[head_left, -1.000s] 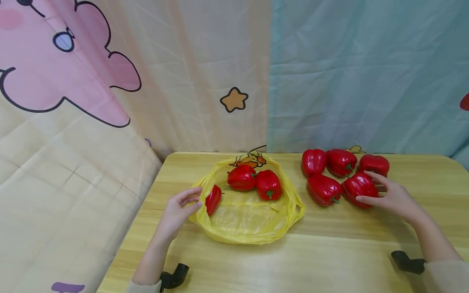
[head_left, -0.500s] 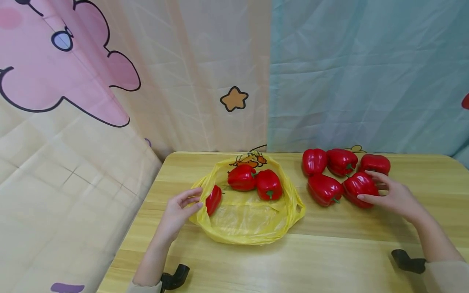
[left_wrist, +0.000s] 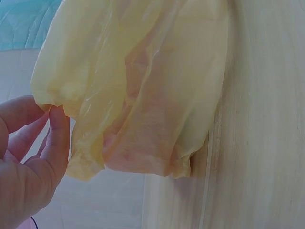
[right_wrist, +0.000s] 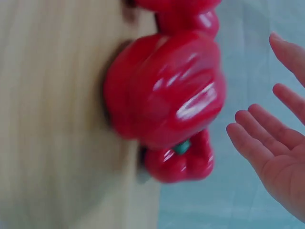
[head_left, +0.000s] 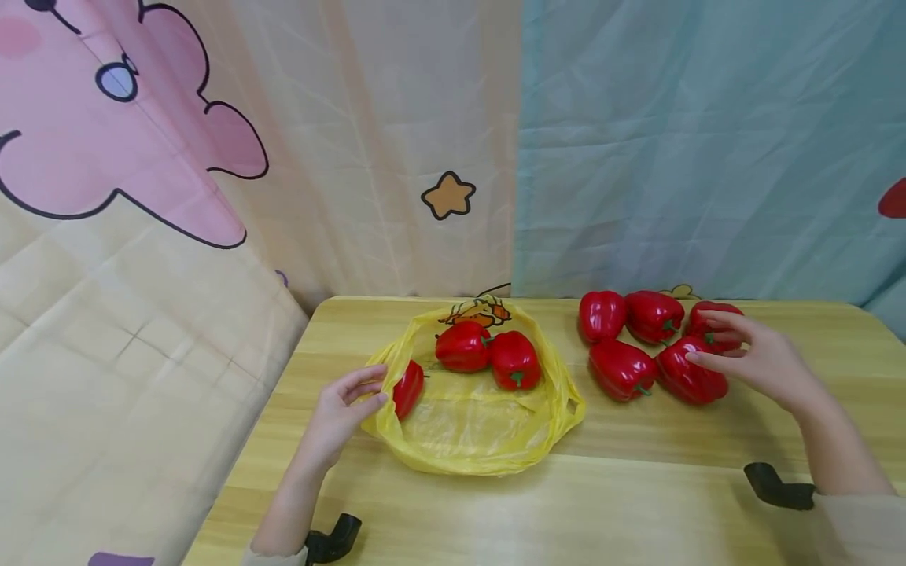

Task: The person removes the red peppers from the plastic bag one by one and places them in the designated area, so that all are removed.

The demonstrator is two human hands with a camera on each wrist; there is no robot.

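Note:
A yellow plastic bag (head_left: 467, 460) lies on the table with its mouth spread wide. My left hand (head_left: 340, 417) pinches the bag's left rim between thumb and fingers, as the left wrist view confirms. Inside the bag are three shiny red bell peppers, one (head_left: 408, 391) by the held rim and two (head_left: 462, 347) farther back. Over the front right bell pepper (head_left: 692, 377) hovers my right hand (head_left: 771, 365), fingers extended and holding nothing. In the right wrist view that bell pepper (right_wrist: 167, 90) is apart from the fingers. A bell pepper (right_wrist: 178, 164) with a green stem shows behind it.
More red bell peppers (head_left: 623, 369) stand grouped with it, right of the bag. A printed curtain (head_left: 602, 157) hangs behind the wooden table (head_left: 566, 503), with pale cloth (head_left: 141, 377) to the left. Black mounts (head_left: 778, 487) are strapped to the wrists.
My right hand has risen off the front right bell pepper, which stays on the table. My left hand keeps its hold on the bag rim. The head view has shifted slightly.

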